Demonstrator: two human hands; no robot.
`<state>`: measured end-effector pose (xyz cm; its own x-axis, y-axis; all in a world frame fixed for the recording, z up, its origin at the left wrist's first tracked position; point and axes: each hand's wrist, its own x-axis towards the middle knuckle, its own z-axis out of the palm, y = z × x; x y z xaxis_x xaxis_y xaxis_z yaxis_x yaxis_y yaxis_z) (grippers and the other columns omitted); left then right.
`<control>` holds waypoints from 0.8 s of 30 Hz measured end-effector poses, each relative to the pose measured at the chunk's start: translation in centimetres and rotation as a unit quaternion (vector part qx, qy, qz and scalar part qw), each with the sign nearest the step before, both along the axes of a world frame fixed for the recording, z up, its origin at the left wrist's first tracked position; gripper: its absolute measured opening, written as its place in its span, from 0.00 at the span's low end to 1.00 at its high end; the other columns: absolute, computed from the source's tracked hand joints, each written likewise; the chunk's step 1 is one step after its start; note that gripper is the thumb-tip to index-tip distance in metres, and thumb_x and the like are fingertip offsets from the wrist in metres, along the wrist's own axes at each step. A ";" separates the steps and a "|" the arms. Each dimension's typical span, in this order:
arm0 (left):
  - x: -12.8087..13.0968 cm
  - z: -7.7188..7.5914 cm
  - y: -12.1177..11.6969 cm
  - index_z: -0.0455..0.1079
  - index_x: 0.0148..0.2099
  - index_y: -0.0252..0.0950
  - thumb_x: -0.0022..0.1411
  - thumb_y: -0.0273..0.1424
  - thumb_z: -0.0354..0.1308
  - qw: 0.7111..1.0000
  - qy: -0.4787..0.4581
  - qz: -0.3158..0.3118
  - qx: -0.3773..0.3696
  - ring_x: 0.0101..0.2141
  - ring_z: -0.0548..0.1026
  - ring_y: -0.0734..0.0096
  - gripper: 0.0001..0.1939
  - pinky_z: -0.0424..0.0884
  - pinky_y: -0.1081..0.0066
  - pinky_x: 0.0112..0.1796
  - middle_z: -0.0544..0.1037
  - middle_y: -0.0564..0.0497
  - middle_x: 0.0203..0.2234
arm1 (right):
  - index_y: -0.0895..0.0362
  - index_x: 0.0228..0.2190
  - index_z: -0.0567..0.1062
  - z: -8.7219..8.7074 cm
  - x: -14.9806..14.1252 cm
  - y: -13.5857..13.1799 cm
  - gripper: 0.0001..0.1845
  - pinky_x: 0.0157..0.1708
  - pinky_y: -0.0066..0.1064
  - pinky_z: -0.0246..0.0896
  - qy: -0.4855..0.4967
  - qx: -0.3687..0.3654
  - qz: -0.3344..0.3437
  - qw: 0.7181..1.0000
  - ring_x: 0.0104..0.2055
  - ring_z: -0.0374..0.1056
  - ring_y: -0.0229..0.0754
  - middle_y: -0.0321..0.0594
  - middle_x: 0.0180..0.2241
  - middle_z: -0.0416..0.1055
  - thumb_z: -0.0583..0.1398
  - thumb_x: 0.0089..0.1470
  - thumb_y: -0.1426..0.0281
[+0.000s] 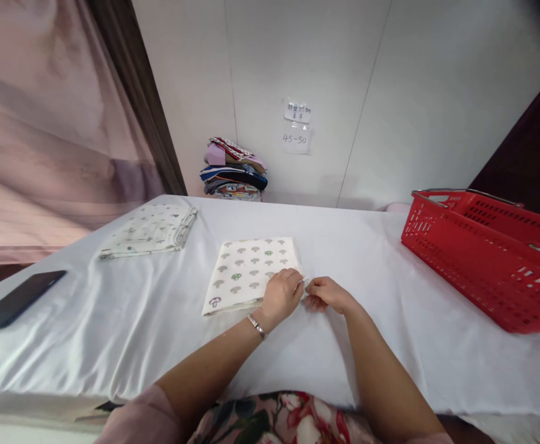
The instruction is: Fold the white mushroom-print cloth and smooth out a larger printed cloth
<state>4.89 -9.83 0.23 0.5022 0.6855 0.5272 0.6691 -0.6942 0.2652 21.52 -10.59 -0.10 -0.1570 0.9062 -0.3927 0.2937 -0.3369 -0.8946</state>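
Observation:
A folded white cloth (242, 265) printed with grey mushrooms and a few green and purple ones lies flat in the middle of the table. My left hand (281, 295), with a bracelet at the wrist, rests over its near right corner, fingers closed on the cloth's right edge. Just to the right, my right hand (326, 295) is closed in a pinch beside that edge. Something small and white shows between the two hands, too small to name. Whatever is inside the right fingers is hidden.
White fabric covers the table (344, 246). Another folded printed cloth (153, 227) lies at the back left, and a dark flat phone or tablet (20, 299) at the left. A red basket (482, 246) stands right. Folded textiles (233, 169) are stacked against the wall behind.

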 end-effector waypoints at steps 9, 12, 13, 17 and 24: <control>-0.2 -0.9 -0.6 0.66 0.33 0.35 0.59 0.26 0.49 0.997 0.075 -0.021 -0.013 0.36 0.66 0.67 0.05 0.62 0.67 0.36 0.70 0.50 0.31 | 0.59 0.25 0.66 -0.1 -0.2 0.1 0.04 0.13 0.20 0.56 0.047 -0.028 -0.015 0.998 0.18 0.68 0.34 0.39 0.22 0.74 0.53 0.49 0.73; -0.2 -0.8 -0.6 0.66 0.34 0.36 0.59 0.26 0.49 0.998 0.057 -0.026 -0.019 0.36 0.66 0.68 0.05 0.62 0.67 0.37 0.71 0.50 0.32 | 0.59 0.27 0.67 0.2 -0.3 0.1 0.03 0.13 0.20 0.56 0.061 -0.037 -0.025 0.997 0.19 0.68 0.34 0.40 0.24 0.74 0.53 0.49 0.73; -0.2 -0.9 -0.6 0.66 0.35 0.36 0.59 0.26 0.48 0.998 0.048 -0.028 -0.020 0.36 0.66 0.68 0.06 0.62 0.67 0.37 0.71 0.50 0.32 | 0.59 0.28 0.67 0.3 -0.4 0.1 0.03 0.13 0.20 0.56 0.065 -0.036 -0.027 0.997 0.19 0.68 0.34 0.41 0.24 0.74 0.53 0.50 0.73; -0.3 -0.9 -0.7 0.67 0.37 0.36 0.60 0.26 0.47 0.999 0.031 -0.035 -0.024 0.37 0.67 0.69 0.07 0.62 0.67 0.38 0.71 0.50 0.33 | 0.59 0.28 0.66 0.4 -0.4 0.0 0.08 0.13 0.21 0.57 0.094 -0.030 -0.038 0.994 0.19 0.68 0.35 0.40 0.24 0.74 0.54 0.53 0.66; -0.4 -0.6 -1.1 0.68 0.39 0.38 0.62 0.31 0.48 0.998 0.028 -0.054 -0.025 0.38 0.67 0.68 0.08 0.63 0.66 0.38 0.72 0.50 0.34 | 0.59 0.27 0.67 -0.2 -0.9 0.1 0.12 0.11 0.19 0.53 0.077 0.001 -0.028 0.997 0.17 0.66 0.34 0.35 0.17 0.69 0.57 0.52 0.61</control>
<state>4.51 -10.94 -0.38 0.6015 0.6509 0.4631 0.6062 -0.7495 0.2661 20.67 -10.52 -0.29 -0.1640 0.9161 -0.3659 0.1337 -0.3468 -0.9283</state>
